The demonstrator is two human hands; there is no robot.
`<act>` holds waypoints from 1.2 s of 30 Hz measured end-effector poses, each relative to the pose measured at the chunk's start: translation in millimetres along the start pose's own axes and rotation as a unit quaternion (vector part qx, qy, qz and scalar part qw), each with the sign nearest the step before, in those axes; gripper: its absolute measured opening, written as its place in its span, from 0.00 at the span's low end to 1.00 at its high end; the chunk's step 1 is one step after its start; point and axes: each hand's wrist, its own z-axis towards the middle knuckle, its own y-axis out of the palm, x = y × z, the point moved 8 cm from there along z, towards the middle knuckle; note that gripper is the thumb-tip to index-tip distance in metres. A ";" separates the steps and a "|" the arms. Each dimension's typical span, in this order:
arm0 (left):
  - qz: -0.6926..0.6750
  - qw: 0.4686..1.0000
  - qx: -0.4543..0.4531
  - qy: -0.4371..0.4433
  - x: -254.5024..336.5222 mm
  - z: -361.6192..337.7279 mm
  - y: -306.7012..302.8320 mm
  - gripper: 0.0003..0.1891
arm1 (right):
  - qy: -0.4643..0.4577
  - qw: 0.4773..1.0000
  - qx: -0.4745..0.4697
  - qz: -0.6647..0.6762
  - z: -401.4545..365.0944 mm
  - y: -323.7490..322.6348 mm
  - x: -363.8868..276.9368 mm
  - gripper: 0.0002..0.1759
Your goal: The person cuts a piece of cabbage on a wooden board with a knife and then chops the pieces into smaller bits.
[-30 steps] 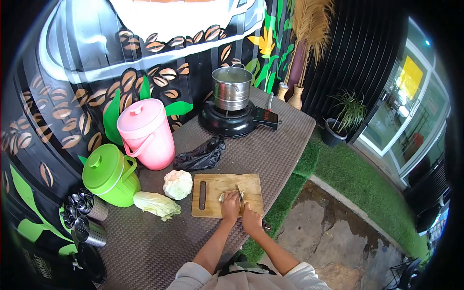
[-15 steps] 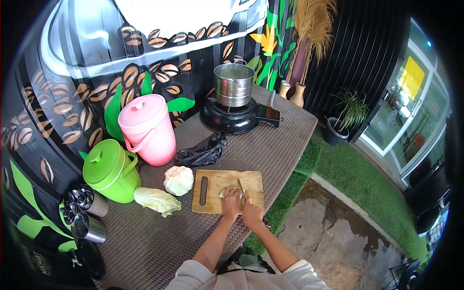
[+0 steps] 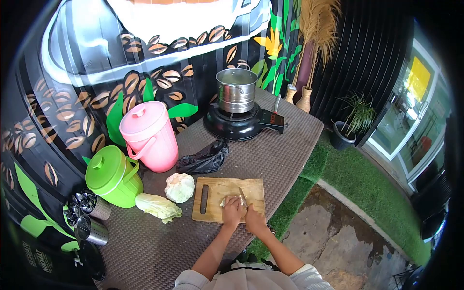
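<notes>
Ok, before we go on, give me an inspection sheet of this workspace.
Surface: brown textured table.
Job's things: board flat on the table, pale piece on it, knife alongside; round cabbage and long cabbage left of the board.
Clutter: bag, pink jug, green jug; pot on stove.
Grips: left grip on the piece; right grip holds the knife.
Cables: nothing clearly seen.
Surroundings: painted wall behind; plant and glass door to the right.
</notes>
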 end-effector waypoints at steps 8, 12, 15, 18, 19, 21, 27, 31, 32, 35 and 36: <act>0.009 1.000 -0.006 0.014 2.3 2.7 -4.1 0.09 | 0.061 0.998 0.009 -0.025 -10.9 27.9 -1.6 0.20; -0.011 1.000 -0.006 -0.001 -0.3 1.3 -3.5 0.09 | 0.014 0.999 0.006 -0.031 -1.0 4.4 -3.3 0.21; -0.006 1.000 -0.004 -0.004 -0.6 -1.4 -4.6 0.09 | 0.004 0.998 0.006 -0.057 -17.7 0.5 -8.7 0.20; -0.010 1.000 0.003 0.001 2.6 1.5 -7.3 0.09 | 0.026 0.998 0.034 -0.052 -24.5 10.9 -10.3 0.19; -0.011 1.000 0.004 0.006 3.4 1.5 -7.9 0.09 | 0.042 0.997 0.046 -0.037 -24.4 12.7 -10.3 0.19; -0.009 1.000 0.001 0.006 1.4 2.4 -6.5 0.09 | 0.046 0.998 0.050 -0.007 -14.6 9.6 -7.7 0.18; -0.003 1.000 -0.008 -0.002 -5.2 -0.4 -0.5 0.10 | -0.021 0.999 0.032 -0.004 -11.8 0.4 -12.5 0.14; -0.011 1.000 -0.003 -0.002 0.9 0.4 -5.9 0.11 | 0.039 0.996 0.070 -0.041 -18.6 32.7 -5.2 0.15; -0.011 1.000 -0.004 -0.003 -0.4 0.8 -4.4 0.11 | 0.026 0.990 0.119 -0.066 -17.7 37.4 -3.4 0.15; -0.007 1.000 -0.005 0.004 -4.3 -2.3 0.6 0.11 | 0.041 0.999 0.019 -0.023 -0.5 26.1 -0.5 0.15; -0.008 1.000 0.002 0.005 -4.5 -2.1 0.1 0.10 | 0.023 0.999 0.024 -0.026 -2.9 6.6 -7.8 0.14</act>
